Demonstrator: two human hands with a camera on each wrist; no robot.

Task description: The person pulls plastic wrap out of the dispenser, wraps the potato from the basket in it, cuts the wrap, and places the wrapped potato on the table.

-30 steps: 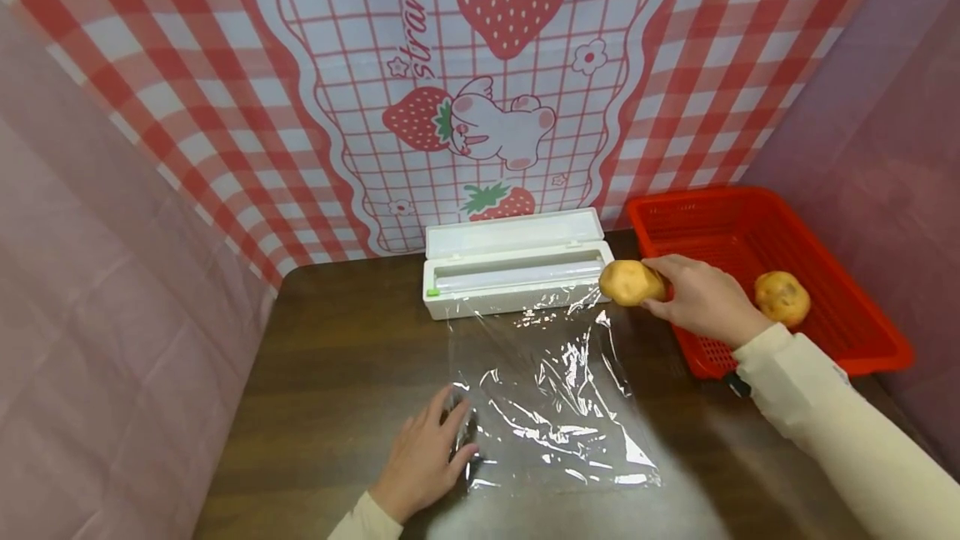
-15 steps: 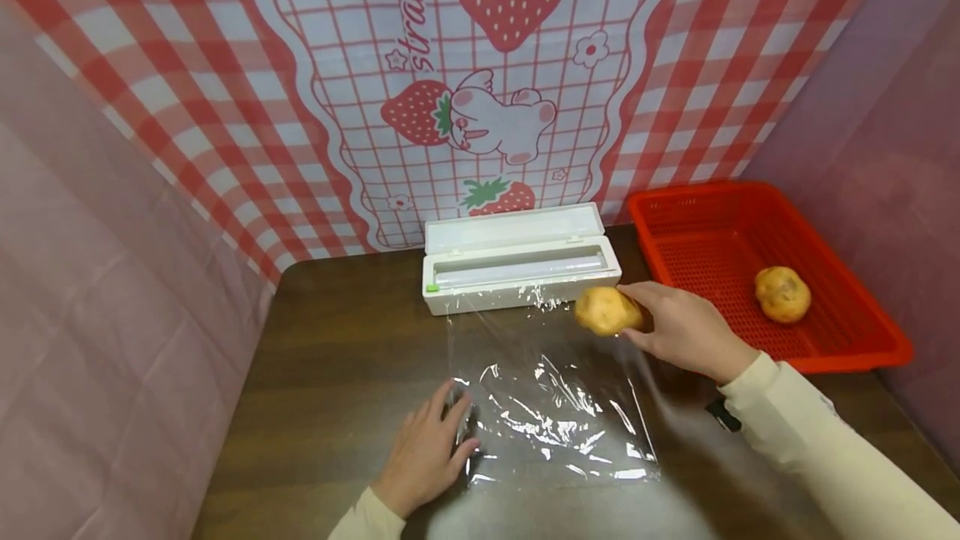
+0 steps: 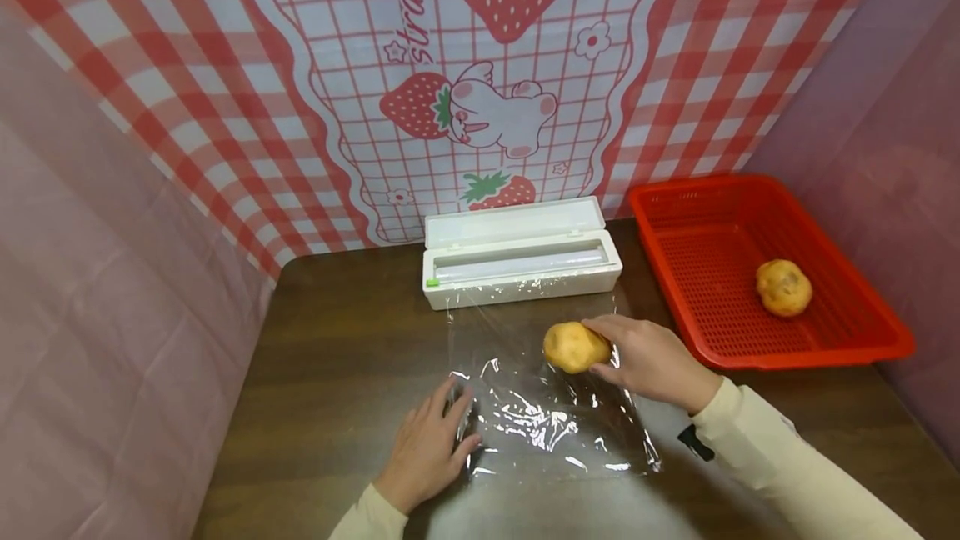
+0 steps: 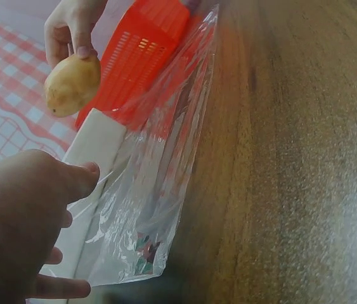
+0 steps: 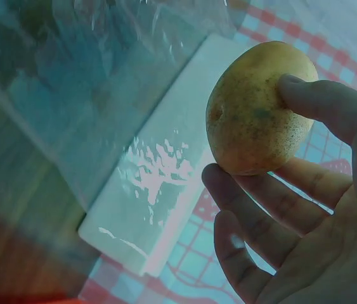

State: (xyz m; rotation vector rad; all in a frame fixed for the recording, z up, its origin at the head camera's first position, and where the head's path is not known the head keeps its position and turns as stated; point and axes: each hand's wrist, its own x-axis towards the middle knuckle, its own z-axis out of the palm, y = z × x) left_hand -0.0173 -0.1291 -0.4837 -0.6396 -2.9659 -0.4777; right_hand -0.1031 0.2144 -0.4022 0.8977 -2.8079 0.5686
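Observation:
A yellow-brown potato [image 3: 574, 347] is pinched between the thumb and fingers of my right hand [image 3: 657, 363], above a sheet of clear plastic wrap [image 3: 525, 423]. The right wrist view shows the same potato [image 5: 260, 111] with the thumb on one side and fingertips beneath. My left hand [image 3: 427, 445] rests at the wrap's left edge, its fingers spread and loosely straight. From a white dispenser box [image 3: 522, 290] with its lid raised, the wrap stretches toward me over the table. A roll [image 3: 517, 266] lies inside the box.
A red plastic basket [image 3: 697, 332] stands at the right of the table, with another potato [image 3: 783, 287] in it. Behind the box hangs a checked strawberry cloth [image 3: 495, 48]. Pink cloth [image 3: 97, 315] borders the left side. The brown wooden table [image 3: 322, 373] carries everything.
My right hand has carried the potato left and toward me, from beside the basket and box to above the wrap. The left hand has stayed nearly in place.

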